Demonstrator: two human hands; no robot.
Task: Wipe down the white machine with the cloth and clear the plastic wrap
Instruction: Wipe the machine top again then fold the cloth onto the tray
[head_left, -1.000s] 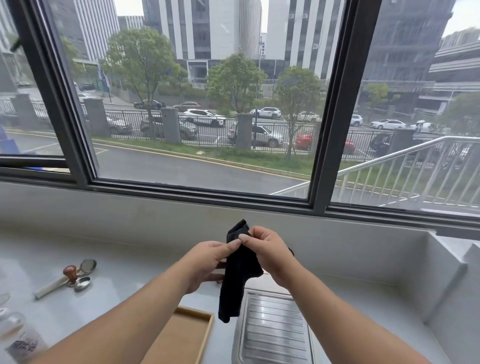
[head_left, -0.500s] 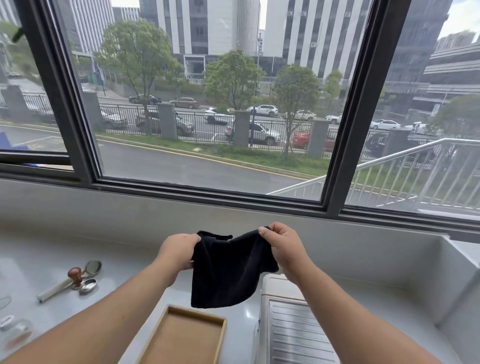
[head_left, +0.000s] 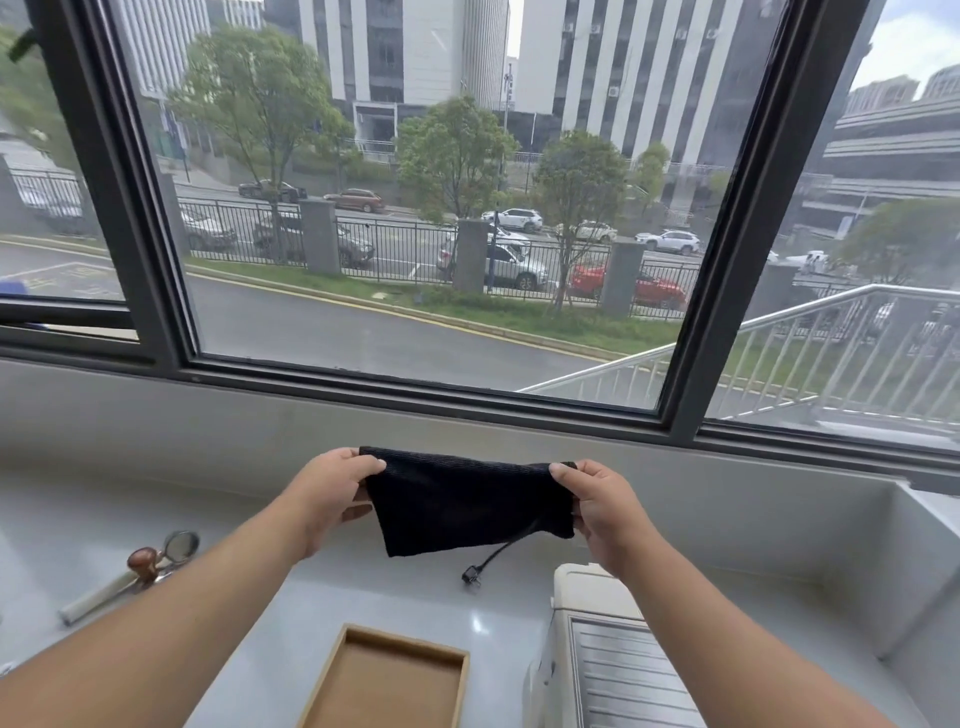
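Note:
A black cloth is stretched flat in the air between my two hands, above the grey counter. My left hand pinches its left top corner and my right hand pinches its right edge. Below my right forearm stands the white machine, its ribbed metal top plate at the bottom right, partly hidden by my arm. No plastic wrap shows in this view.
A shallow wooden tray lies at the bottom centre. A black cable with a plug rests on the counter behind the machine. A wooden-knobbed tool and small spoons lie at the left. A window sill and wall close the back.
The cloth hung bunched between both hands a second ago; my hands have moved apart and spread it out wide. The view has shifted left, showing less of the machine's top.

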